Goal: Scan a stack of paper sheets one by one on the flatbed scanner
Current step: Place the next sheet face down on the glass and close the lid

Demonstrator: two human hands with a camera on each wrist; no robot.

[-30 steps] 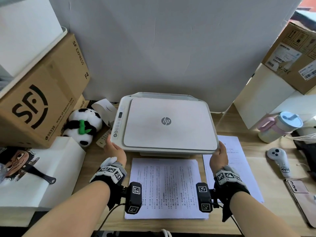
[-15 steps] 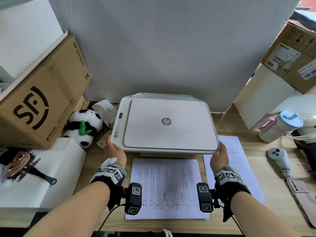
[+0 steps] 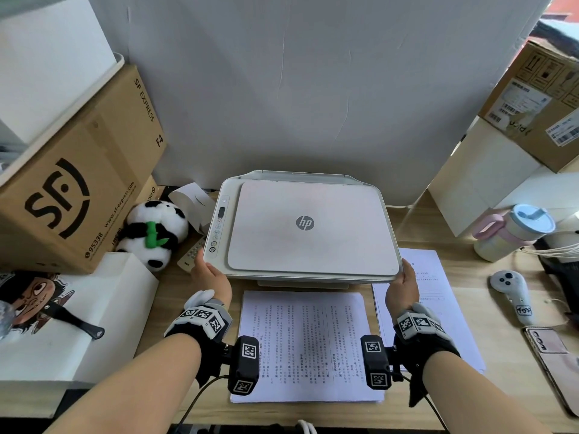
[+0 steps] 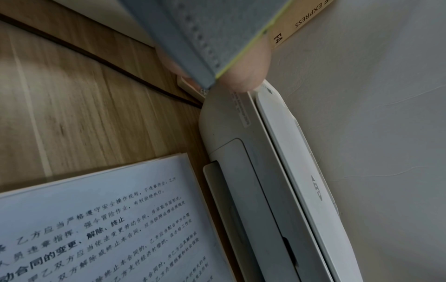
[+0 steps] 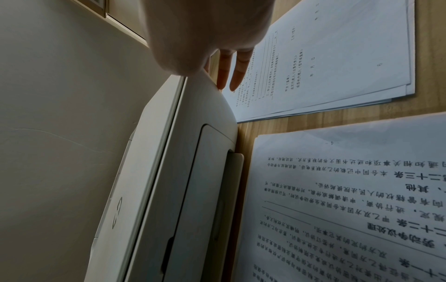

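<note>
A white HP flatbed scanner (image 3: 313,227) stands at the middle of the desk with its lid down. My left hand (image 3: 210,274) holds its front left corner; the thumb (image 4: 243,76) presses on the lid's edge and a finger curls below. My right hand (image 3: 404,283) is at the front right corner, thumb side on top, with straight fingers (image 5: 237,72) along the scanner's side wall (image 5: 193,152). A stack of printed sheets (image 3: 304,346) lies face up just in front of the scanner. A second pile of sheets (image 3: 438,296) lies to the right, partly under my right hand.
A plush panda (image 3: 153,236), a remote (image 3: 189,256) and an SF cardboard box (image 3: 78,183) crowd the left. A white box (image 3: 94,308) sits front left. On the right are a pastel bottle (image 3: 513,230), a white controller (image 3: 512,292) and a phone (image 3: 554,358).
</note>
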